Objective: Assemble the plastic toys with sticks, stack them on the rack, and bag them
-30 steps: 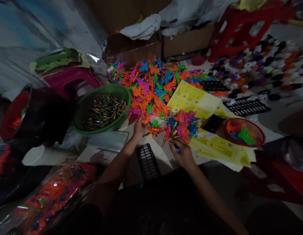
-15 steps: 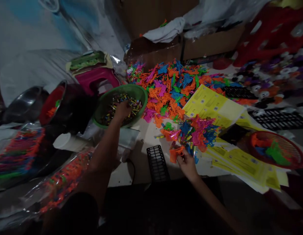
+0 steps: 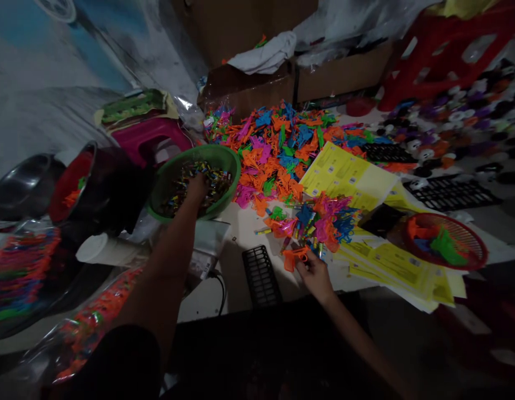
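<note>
My left hand reaches down into a green basin of small multicoloured pieces, wrapped candies by their look. Its fingertips blend into the dark heap, so their grip is hidden. My right hand pinches an orange toy gun over the near edge of the table. Right behind it lies a small pile of pink, blue and orange toy guns with some small yellow-banded pieces among them. A black slotted plastic rack lies flat between my two arms.
A big heap of bright toy guns fills the back middle. Yellow printed sheets and a red basket lie right. At left are a white cup, a metal bowl and a bag of orange toys.
The view has shifted slightly, moving most things left in the picture. My left hand stays in the green basin. My right hand still holds the orange toy gun, now turned more level.
</note>
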Demonstrator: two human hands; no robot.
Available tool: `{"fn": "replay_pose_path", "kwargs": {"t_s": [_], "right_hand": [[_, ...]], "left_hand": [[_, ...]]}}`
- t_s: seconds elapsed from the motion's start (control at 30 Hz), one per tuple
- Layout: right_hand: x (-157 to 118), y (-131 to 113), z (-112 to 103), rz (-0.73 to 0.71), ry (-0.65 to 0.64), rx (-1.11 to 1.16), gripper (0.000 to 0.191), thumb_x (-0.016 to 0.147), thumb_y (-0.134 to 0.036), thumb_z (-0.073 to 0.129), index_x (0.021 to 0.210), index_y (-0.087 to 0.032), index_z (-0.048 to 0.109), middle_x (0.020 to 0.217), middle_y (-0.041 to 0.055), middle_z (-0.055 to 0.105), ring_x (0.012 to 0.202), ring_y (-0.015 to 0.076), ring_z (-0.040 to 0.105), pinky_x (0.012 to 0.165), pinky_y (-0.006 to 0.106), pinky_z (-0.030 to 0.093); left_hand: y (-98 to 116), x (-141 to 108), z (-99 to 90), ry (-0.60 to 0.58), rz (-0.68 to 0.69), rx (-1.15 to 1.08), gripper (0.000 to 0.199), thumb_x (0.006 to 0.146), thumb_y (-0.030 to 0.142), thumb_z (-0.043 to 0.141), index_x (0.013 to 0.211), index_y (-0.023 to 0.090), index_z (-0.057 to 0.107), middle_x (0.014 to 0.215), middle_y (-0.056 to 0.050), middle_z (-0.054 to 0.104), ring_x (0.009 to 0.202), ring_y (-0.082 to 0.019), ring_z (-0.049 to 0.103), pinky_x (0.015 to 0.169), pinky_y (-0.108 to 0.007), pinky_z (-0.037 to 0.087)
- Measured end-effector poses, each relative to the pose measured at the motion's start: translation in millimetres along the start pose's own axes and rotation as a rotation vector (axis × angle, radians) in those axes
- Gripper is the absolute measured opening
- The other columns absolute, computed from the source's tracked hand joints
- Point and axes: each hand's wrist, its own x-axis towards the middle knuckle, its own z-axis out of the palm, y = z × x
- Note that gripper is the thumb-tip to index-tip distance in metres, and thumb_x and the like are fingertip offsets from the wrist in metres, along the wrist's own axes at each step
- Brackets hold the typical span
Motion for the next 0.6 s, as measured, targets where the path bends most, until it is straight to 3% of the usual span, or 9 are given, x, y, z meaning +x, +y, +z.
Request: {"fn": "replay_pose_path", "kwargs": {"t_s": [0.1, 0.2, 0.23, 0.27, 0.37, 0.47, 0.6], "right_hand": [[1.5, -2.1, -5.1, 0.041, 0.016, 0.057, 0.02, 0.065, -0.032, 0.054, 0.079, -0.02, 0.062, 0.065, -0.0002, 0.064, 0.056, 0.0145, 0.055, 0.054, 0.026, 0.044], [5.3, -5.6, -7.6, 0.089, 0.035, 0.21, 0.02, 0.065, -0.032, 0.055, 0.079, -0.019, 0.062, 0.063, -0.001, 0.061, 0.057, 0.0141, 0.053, 0.054, 0.025, 0.043], [6.5, -7.8, -7.8, 0.102, 0.044, 0.278, 0.018, 0.064, -0.032, 0.055, 0.076, -0.02, 0.061, 0.062, -0.0013, 0.06, 0.056, 0.0137, 0.052, 0.054, 0.025, 0.043], [7.5, -10.9, -7.9, 0.119, 0.061, 0.354, 0.016, 0.064, -0.032, 0.056, 0.073, -0.02, 0.06, 0.061, -0.0015, 0.059, 0.056, 0.0133, 0.051, 0.054, 0.025, 0.042], [7.8, -25.1, -7.7, 0.157, 0.071, 0.573, 0.014, 0.061, -0.035, 0.057, 0.065, -0.021, 0.058, 0.062, -0.0007, 0.058, 0.058, 0.0138, 0.053, 0.056, 0.026, 0.043], [3.5, -40.9, -6.1, 0.118, -0.086, 0.659, 0.015, 0.061, -0.035, 0.059, 0.066, -0.021, 0.061, 0.071, 0.0021, 0.062, 0.072, 0.0174, 0.057, 0.067, 0.029, 0.045], [-6.7, -44.9, 0.3, 0.092, -0.282, 0.531, 0.016, 0.065, -0.033, 0.062, 0.076, -0.022, 0.064, 0.077, 0.0005, 0.063, 0.078, 0.0167, 0.056, 0.072, 0.03, 0.045]], "left_hand": [[14.9, 0.3, -11.8, 0.14, -0.094, -0.115, 0.025, 0.074, 0.005, 0.053, 0.063, 0.017, 0.033, 0.058, 0.006, 0.034, 0.069, -0.008, 0.045, 0.071, -0.02, 0.037], [41.9, -29.7, -9.7, 0.138, -0.118, -0.298, 0.016, 0.08, 0.017, 0.046, 0.069, 0.018, 0.034, 0.06, 0.006, 0.039, 0.059, -0.005, 0.047, 0.053, -0.017, 0.036], [51.6, -47.1, -5.4, 0.092, -0.116, -0.379, 0.016, 0.08, 0.022, 0.047, 0.07, 0.018, 0.035, 0.06, 0.006, 0.041, 0.055, -0.005, 0.047, 0.048, -0.016, 0.034], [60.5, -67.3, 0.3, -0.017, -0.135, -0.607, 0.016, 0.075, 0.024, 0.053, 0.071, 0.018, 0.038, 0.061, 0.006, 0.043, 0.052, -0.005, 0.047, 0.044, -0.016, 0.03], [77.4, -132.0, 22.1, -0.378, -0.332, -0.985, 0.026, 0.061, 0.026, 0.067, 0.073, 0.017, 0.046, 0.06, 0.006, 0.049, 0.048, -0.004, 0.048, 0.041, -0.015, 0.029], [77.4, -180.5, 43.7, -0.541, -0.49, -1.121, 0.028, 0.057, 0.024, 0.071, 0.074, 0.016, 0.051, 0.063, 0.004, 0.054, 0.05, -0.005, 0.051, 0.043, -0.015, 0.033], [66.7, -207.0, 62.2, -0.666, -0.51, -1.206, 0.025, 0.061, 0.026, 0.071, 0.076, 0.015, 0.055, 0.061, 0.004, 0.054, 0.049, -0.004, 0.051, 0.04, -0.013, 0.03]]}}
